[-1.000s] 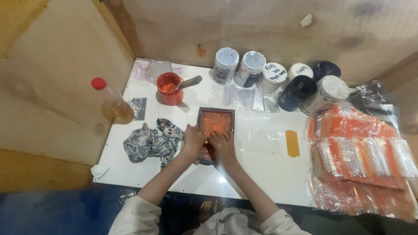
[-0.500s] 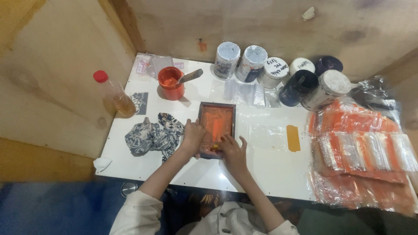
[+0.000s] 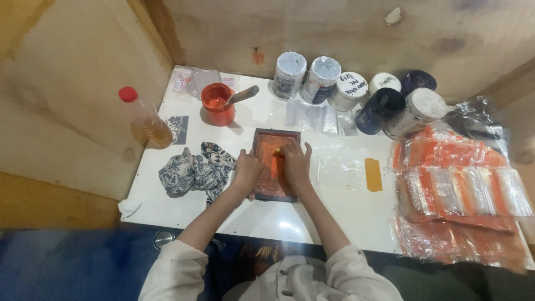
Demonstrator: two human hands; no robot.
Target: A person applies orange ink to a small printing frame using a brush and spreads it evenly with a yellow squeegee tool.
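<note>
Pressing two hands on a small printing frame.

On the white desk [image 3: 334, 217], a big pile of orange packets [image 3: 457, 189] lies at the right and a patterned cloth [image 3: 189, 170] at the left. Between them sits the wooden frame [image 3: 273, 164] with orange paint. The left hand [image 3: 247, 167] holds its edge. The right hand [image 3: 295, 161] is closed on a small orange scraper [image 3: 277, 159].

Small rectangular wooden-framed screen [image 3: 271, 146], coated in orange ink, lying flat at table centre, short edges facing twelve and six o'clock
</note>
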